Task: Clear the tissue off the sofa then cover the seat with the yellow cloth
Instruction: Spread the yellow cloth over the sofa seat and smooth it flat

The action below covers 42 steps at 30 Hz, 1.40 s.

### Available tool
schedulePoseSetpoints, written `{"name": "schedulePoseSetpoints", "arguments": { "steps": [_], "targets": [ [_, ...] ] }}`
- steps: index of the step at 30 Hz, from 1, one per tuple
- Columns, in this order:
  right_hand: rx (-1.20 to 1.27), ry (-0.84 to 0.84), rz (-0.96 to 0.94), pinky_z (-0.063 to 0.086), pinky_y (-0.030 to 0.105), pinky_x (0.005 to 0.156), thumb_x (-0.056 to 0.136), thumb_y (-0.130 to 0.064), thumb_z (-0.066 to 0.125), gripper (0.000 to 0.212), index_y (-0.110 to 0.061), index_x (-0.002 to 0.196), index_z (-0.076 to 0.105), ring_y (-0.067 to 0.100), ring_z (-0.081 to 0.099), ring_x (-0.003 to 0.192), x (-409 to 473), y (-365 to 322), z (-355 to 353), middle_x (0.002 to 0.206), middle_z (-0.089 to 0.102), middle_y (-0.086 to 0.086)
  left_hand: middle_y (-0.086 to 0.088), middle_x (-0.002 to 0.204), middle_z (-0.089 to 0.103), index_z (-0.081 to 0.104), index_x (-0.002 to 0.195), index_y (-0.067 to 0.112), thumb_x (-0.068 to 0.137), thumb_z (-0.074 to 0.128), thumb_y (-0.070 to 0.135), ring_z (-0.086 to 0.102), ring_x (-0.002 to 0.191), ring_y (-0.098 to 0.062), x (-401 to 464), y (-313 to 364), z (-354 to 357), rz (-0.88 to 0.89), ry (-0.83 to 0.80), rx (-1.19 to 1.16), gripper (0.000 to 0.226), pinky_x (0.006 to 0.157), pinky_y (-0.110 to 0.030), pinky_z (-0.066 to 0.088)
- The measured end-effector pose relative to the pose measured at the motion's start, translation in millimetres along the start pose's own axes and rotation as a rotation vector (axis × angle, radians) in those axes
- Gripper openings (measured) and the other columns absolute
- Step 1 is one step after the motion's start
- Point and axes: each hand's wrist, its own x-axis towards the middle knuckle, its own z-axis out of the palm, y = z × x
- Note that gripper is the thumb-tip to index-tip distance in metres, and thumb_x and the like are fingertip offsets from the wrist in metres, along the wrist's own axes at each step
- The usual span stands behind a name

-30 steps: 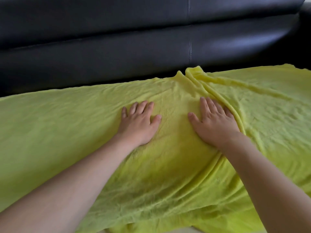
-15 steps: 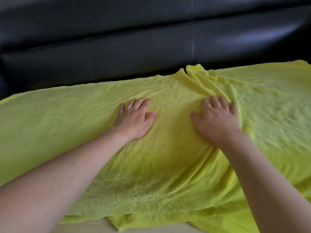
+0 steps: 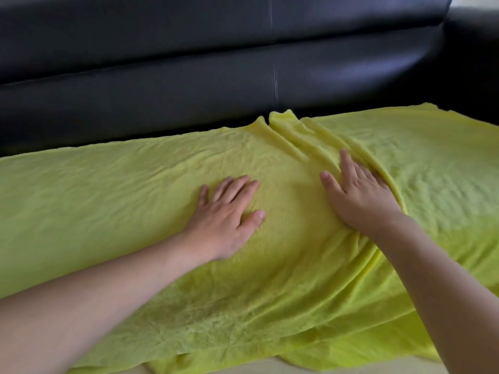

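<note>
The yellow cloth (image 3: 108, 206) lies spread across the seat of the black leather sofa (image 3: 189, 98) and hangs over its front edge. My left hand (image 3: 226, 217) rests flat on the cloth near the middle, fingers apart. My right hand (image 3: 359, 198) lies flat beside it, pressed against a long fold (image 3: 297, 136) that runs from the back edge toward the front. No tissue shows anywhere in view.
The sofa's backrest rises behind the cloth, with a stitched seam (image 3: 275, 85) down its middle. A dark armrest (image 3: 472, 63) stands at the far right. A strip of pale floor (image 3: 297, 367) shows below the hanging cloth edge.
Both hands have stayed flat on the cloth. The right hand's fingers have slid up along the fold, and the creases beside it have shifted. The view has moved slightly.
</note>
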Motion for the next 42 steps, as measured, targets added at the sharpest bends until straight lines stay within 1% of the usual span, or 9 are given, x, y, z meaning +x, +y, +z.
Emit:
{"name": "schedulePoseSetpoints", "arguments": {
  "steps": [4,7,11,24,32,34,39,40,42],
  "targets": [
    [-0.099,-0.017,0.085,0.004,0.039,0.12,0.096,-0.06,0.015,0.074,-0.019,0.155,-0.005,0.018,0.004,0.149,5,6,-9,0.162,0.005,0.001,0.018,0.16,-0.014,-0.006,0.155,0.035,0.096,0.01,0.061,-0.016,0.148,-0.009,5,-2,-2,0.007,-0.048,-0.014,0.066,0.118,-0.055,-0.007],
    [-0.17,0.005,-0.024,-0.002,0.042,0.12,0.098,-0.056,0.016,0.07,-0.019,0.155,-0.002,0.018,-0.001,0.149,14,-18,-6,0.163,0.003,0.001,0.015,0.162,-0.011,-0.002,0.155,0.033,0.097,0.014,0.06,-0.012,0.149,-0.013,25,-10,-10,-0.007,-0.025,-0.04,0.065,0.117,-0.057,-0.005],
    [-0.214,-0.074,-0.159,-0.004,0.042,0.12,0.099,-0.056,0.016,0.068,-0.021,0.155,-0.001,0.016,-0.003,0.149,31,-49,4,0.163,0.002,-0.002,0.009,0.163,-0.01,0.001,0.155,0.032,0.098,0.014,0.06,-0.011,0.15,-0.02,72,-25,-23,-0.117,-0.047,-0.072,0.065,0.117,-0.057,-0.007],
    [-0.332,-0.205,0.044,0.003,0.047,0.12,0.095,-0.063,0.013,0.068,-0.03,0.154,0.006,0.019,0.0,0.149,140,-60,18,0.163,0.002,-0.004,0.005,0.164,-0.002,0.008,0.155,0.037,0.095,0.015,0.061,-0.005,0.15,-0.027,201,-68,-28,-0.195,-0.213,-0.152,0.065,0.113,-0.065,-0.005],
    [-0.348,-0.245,0.042,0.0,0.048,0.119,0.095,-0.063,0.014,0.066,-0.032,0.154,0.011,0.018,0.003,0.149,203,-46,19,0.162,0.006,-0.003,0.009,0.164,-0.003,0.009,0.155,0.041,0.094,0.016,0.065,-0.006,0.15,-0.026,247,-70,-28,-0.215,-0.273,-0.151,0.065,0.113,-0.067,-0.003],
    [-0.339,-0.229,0.012,0.005,0.047,0.119,0.097,-0.06,0.017,0.062,-0.03,0.152,0.021,0.019,0.011,0.148,215,-41,14,0.161,0.015,-0.003,0.009,0.164,-0.003,0.009,0.154,0.042,0.094,0.016,0.066,-0.005,0.15,-0.027,257,-68,-26,-0.225,-0.275,-0.153,0.065,0.113,-0.067,-0.002],
    [-0.129,0.129,0.104,0.042,0.041,0.095,0.099,-0.033,0.037,0.04,-0.014,0.131,0.052,0.036,0.048,0.119,261,-25,-4,0.134,0.049,0.015,0.007,0.162,0.011,0.021,0.152,0.041,0.093,0.018,0.061,0.007,0.149,-0.03,274,-67,-15,-0.236,-0.212,-0.133,0.063,0.112,-0.067,0.005],
    [-0.12,0.147,0.143,0.046,0.039,0.085,0.097,-0.033,0.039,0.035,-0.011,0.117,0.057,0.037,0.053,0.107,268,-21,-6,0.124,0.054,0.017,0.005,0.16,0.017,0.027,0.151,0.04,0.093,0.019,0.058,0.013,0.146,-0.03,275,-66,-14,-0.238,-0.182,-0.123,0.061,0.112,-0.065,0.009],
    [-0.129,0.02,0.201,0.047,0.035,0.072,0.091,-0.039,0.047,0.03,-0.009,0.091,0.055,0.031,0.056,0.086,277,-20,-8,0.103,0.061,0.014,-0.001,0.151,0.029,0.044,0.142,0.033,0.094,0.023,0.05,0.024,0.136,-0.03,277,-62,-13,-0.233,-0.089,-0.068,0.055,0.11,-0.056,0.021]
  ]
}}
